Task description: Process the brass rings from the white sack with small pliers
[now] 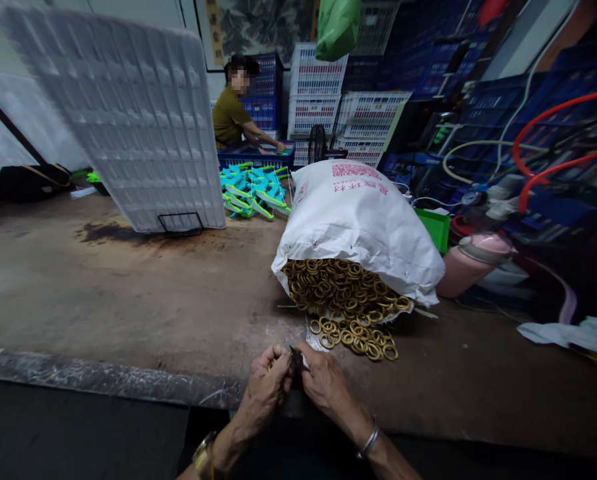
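At the table's front edge my left hand (268, 379) is closed in a pinch, with a glimpse of brass colour between the fingers that looks like a ring. Close beside it, my right hand (326, 379) grips a small dark pointed tool (296, 359), its tip near the left fingertips; its exact kind is too small to tell. Just beyond my hands lies a loose pile of brass-coloured rings (361, 339). They spill from the mouth of a white woven sack (353, 220) lying on its side, with more rings inside.
Left on the wooden table (103, 287) stands a tall ribbed whitish panel (143, 127) in a black wire stand. Turquoise and green plastic pieces (256, 190) lie behind it. A person (231, 113) works at a blue crate. Right are a pink bottle (473, 263) and orange hoses (533, 173).
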The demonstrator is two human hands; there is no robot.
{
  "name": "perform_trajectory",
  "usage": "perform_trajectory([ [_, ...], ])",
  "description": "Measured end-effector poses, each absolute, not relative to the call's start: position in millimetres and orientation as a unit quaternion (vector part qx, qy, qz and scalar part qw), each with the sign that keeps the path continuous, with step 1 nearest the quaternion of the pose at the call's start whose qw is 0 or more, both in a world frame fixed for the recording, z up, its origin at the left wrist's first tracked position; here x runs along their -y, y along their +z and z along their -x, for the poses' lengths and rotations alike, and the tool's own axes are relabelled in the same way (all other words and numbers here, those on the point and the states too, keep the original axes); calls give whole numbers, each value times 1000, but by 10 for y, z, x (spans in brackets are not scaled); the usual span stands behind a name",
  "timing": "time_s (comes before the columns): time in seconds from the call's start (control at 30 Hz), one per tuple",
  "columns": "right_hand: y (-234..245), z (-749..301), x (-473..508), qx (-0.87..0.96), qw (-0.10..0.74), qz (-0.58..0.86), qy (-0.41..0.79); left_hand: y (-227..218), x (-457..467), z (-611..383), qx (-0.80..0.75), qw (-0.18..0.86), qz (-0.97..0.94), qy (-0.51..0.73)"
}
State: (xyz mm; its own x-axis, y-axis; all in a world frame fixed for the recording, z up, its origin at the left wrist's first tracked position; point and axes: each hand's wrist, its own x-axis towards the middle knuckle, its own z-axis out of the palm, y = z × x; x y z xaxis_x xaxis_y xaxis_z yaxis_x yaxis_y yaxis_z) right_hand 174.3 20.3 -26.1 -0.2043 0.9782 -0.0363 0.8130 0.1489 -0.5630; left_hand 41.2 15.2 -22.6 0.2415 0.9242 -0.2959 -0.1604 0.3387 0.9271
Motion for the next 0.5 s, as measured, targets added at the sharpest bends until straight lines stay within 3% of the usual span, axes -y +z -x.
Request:
perform_trajectory([
  [0.5,-222,-1751,-202,776,133,573,228,-281,-174,-375,-463,607,-493,417],
])
